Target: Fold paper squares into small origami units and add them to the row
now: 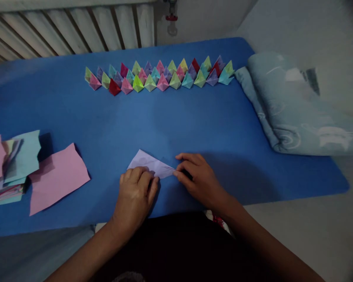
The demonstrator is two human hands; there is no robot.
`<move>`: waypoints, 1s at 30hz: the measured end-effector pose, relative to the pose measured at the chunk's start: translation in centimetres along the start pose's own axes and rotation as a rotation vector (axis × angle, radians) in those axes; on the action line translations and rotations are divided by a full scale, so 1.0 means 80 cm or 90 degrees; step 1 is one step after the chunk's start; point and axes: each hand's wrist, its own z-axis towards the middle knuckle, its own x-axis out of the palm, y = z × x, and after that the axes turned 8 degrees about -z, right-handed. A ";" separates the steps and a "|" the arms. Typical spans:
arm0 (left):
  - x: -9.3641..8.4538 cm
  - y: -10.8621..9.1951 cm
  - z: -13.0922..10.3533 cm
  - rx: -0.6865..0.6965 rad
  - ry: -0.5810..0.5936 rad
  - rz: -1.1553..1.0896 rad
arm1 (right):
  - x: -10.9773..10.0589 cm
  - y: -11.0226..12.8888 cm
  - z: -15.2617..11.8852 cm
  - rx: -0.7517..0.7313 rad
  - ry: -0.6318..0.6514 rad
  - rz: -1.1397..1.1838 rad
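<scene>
Pinching creased, tapered lilac paper [147, 160], the right grip [197, 176] is closed; left grip [135, 190] curls atop, hold unclear.

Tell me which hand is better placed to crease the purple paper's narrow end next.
Probably the right hand: it pinches the purple paper at its narrow end, while the left hand lies over the wider part.

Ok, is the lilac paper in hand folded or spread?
Folded: the lilac paper tapers to a narrow point at the right hand, unlike the broad, spread pink sheet.
</scene>
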 end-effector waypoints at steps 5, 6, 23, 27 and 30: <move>0.000 0.001 0.001 -0.018 -0.003 -0.006 | 0.001 0.001 0.002 0.024 -0.003 0.001; 0.000 0.001 0.001 -0.022 -0.002 -0.008 | 0.001 0.001 0.002 0.027 -0.003 0.001; -0.001 0.007 0.000 -0.075 0.013 -0.018 | 0.002 0.004 0.003 0.052 0.012 0.001; -0.002 0.010 -0.002 -0.088 0.018 -0.019 | 0.002 -0.001 0.003 0.046 0.014 -0.008; -0.004 0.014 -0.005 -0.111 0.026 -0.021 | -0.002 -0.003 0.005 0.037 0.029 -0.017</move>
